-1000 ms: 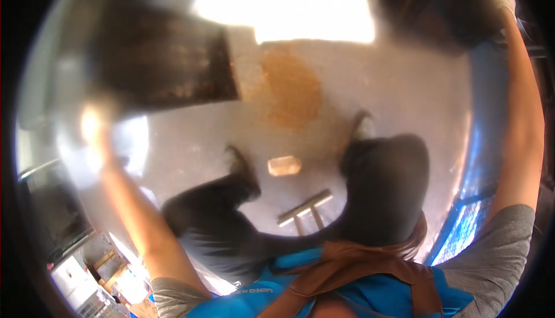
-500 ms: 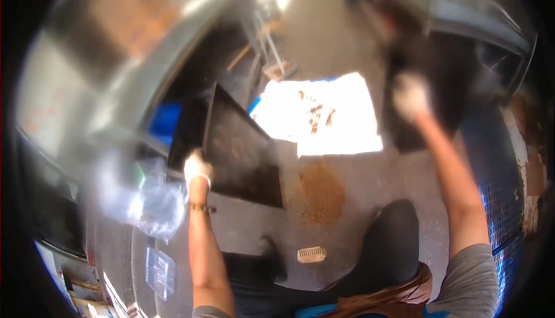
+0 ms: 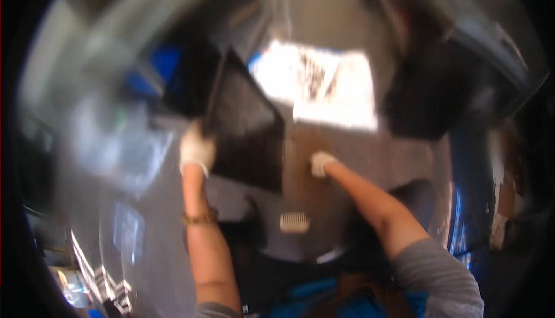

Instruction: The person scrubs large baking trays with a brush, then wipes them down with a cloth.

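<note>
My left hand (image 3: 197, 149), in a white glove, is closed on the left edge of a dark flat panel (image 3: 245, 127). The panel stands tilted, its broad face turned towards the right. My right hand (image 3: 324, 164), also gloved, hovers above a brown patch (image 3: 303, 144) on the floor, to the right of the panel and apart from it. Motion blur hides its fingers. Below the panel's lower right corner lies a small pale slotted block or brush (image 3: 295, 222).
White sheets with dark bits (image 3: 335, 93) lie ahead on the floor. Another large dark object (image 3: 428, 93) stands at the right. Clear plastic wrapping (image 3: 121, 144) and a clear plastic tray (image 3: 128, 232) are on the left. A blue item (image 3: 156, 69) sits behind the wrapping.
My right hand has left the dark object at the right and come down leftward to the brown patch. My left hand stays on the panel. The view has shifted.
</note>
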{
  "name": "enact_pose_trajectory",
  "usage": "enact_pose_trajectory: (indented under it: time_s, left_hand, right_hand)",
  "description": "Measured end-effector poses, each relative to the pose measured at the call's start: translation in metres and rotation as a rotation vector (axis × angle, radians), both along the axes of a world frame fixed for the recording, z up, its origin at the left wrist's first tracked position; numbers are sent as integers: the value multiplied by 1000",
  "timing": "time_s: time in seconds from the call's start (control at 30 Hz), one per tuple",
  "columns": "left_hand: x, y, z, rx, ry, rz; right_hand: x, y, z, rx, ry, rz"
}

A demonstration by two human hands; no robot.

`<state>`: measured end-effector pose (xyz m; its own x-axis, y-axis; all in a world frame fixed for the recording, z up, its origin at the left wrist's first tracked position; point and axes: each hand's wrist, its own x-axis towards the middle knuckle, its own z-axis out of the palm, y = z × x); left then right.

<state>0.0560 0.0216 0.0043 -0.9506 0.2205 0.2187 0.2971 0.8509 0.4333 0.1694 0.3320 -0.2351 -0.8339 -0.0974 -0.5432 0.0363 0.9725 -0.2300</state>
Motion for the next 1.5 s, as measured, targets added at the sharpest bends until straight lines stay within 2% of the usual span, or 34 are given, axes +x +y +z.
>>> enact_pose_trajectory:
  time_s: [0.03, 0.07, 0.1, 0.13, 0.17, 0.2, 0.3, 0.33, 0.4, 0.43, 0.53, 0.57, 0.67, 0.7, 0.73, 0.77, 0.8, 0.83, 0.87, 0.9, 0.97, 1.03, 1.07, 1.1, 1.13, 1.2, 1.23, 1.27, 1.33, 1.37, 1.4, 1.47, 1.5]
  left_hand:
    - [-9, -9, -8, 57, -1, -36]
    - [5, -1, 21, 80, -155, -34]
    - [-7, -11, 14, 72, -167, -62]
    - [-19, -21, 7, 64, -178, -89]
    - [-20, -26, 1, 202, -207, -94]
    - [-26, -35, -7, 235, -223, -128]
    - [-47, -66, -31, 223, -216, -341]
    - [-41, -58, -28, 273, -281, -244]
    - [-24, -35, -11, 369, -396, -48]
    - [-18, -27, -5, 417, -440, 53]
    - [-9, -14, 3, 326, -365, 109]
    - [-9, -14, 7, 296, -330, 123]
    - [-14, -24, 7, 192, -315, 85]
    - [-19, -38, -2, 224, -267, 25]
    - [-19, -43, -3, 258, -215, -37]
    - [-14, -38, 2, 338, -277, 82]
    - [-21, -49, 4, 329, -274, 72]
    - [-36, -75, 1, -200, 15, -198]
    - [-45, -90, 1, -730, 315, -453]
    - [-50, -103, -5, -666, 293, -414]
    - [-52, -108, -10, -616, 252, -315]
    - [-27, -81, 4, -618, 138, -238]
    - [-14, -67, 11, -621, 84, -198]
    - [-11, -60, 9, -403, 12, -135]
    - [-7, -53, -2, -188, -62, -78]
    - [-6, -40, -8, 237, -203, 42]
    - [-6, -33, -10, 456, -251, 102]
    - [-8, -34, -14, 466, -256, 108]
    - [-4, -43, -22, 203, -215, 5]
    - [-7, -48, -28, 64, -200, -37]
    - [-15, -53, -35, -75, -206, -83]
    - [-26, -52, -28, -123, -257, -120]
    - [-3, -23, 3, 120, -386, 40]
  right_hand:
    - [15, -26, -37, -12, 6, -91]
    - [34, -52, -70, -92, 27, -196]
    - [56, -79, -118, -111, 70, -213]
    - [80, -105, -135, -149, 56, -238]
    - [106, -131, -152, -127, 87, -175]
    - [129, -151, -165, -105, 139, -105]
    - [175, -191, -218, -57, 79, -84]
    - [181, -195, -217, -67, 56, -79]
    - [186, -197, -208, 36, 215, 66]
    - [185, -200, -212, 63, 269, 60]
    - [162, -204, -217, 159, 167, 59]
    - [144, -202, -211, 139, 30, 28]
    - [121, -202, -217, 194, 115, 55]
    - [112, -206, -220, 122, 94, -74]
    - [105, -201, -211, 114, 106, -85]
    - [101, -193, -195, 59, -86, -28]
    - [101, -187, -186, 1, -281, 32]
    - [107, -185, -206, -171, -378, -157]
    - [97, -174, -195, -177, -366, -159]
    - [89, -162, -185, -255, -569, -95]
    - [63, -132, -163, -336, -684, -50]
    - [14, -97, -111, -364, -562, -25]
    - [5, -82, -62, -388, -398, -390]
    - [-14, -71, 0, -601, -131, -317]
    - [-27, -67, -2, -728, -64, -509]
    - [-54, -79, 99, -809, 128, -446]
    - [-59, -100, 124, -900, 400, -470]
    - [-74, -108, 147, -921, 507, -317]
    - [-95, -126, 145, -296, 988, 65]
    - [-97, -141, 169, -743, 875, -138]
    - [-94, -149, 182, -806, 851, -135]
    - [-91, -162, 201, -858, 833, -167]
    - [-91, -168, 208, -846, 839, -203]
